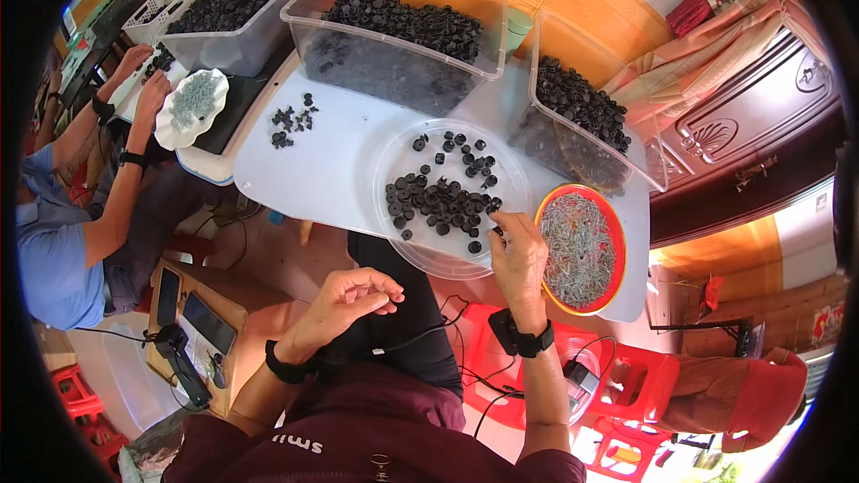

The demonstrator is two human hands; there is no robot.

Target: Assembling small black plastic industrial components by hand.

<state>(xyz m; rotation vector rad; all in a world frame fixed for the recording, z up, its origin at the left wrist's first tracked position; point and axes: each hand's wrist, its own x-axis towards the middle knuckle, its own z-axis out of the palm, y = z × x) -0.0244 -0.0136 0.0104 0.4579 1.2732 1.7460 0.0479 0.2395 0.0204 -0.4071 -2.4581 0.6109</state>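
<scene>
My right hand (521,255) is at the right edge of a clear round tray (407,261), its thumb and fingers pinched on a small black round part. On that tray lies a pile of black round knob-like plastic parts (438,201), with looser ones toward the far side. In front of my body, apart from the table, my left hand (358,297) is raised with its fingers curled together; what they hold, if anything, I cannot make out. A red and yellow bowl (618,255) full of screws (577,250) stands just right of my right hand.
Large clear bins (394,72) of black parts line the table's (295,170) far side. Several black pieces (292,122) lie left of the tray. At left, another person (67,241) works beside a white dish (190,130) of screws. Red stools (492,367) and cables are below.
</scene>
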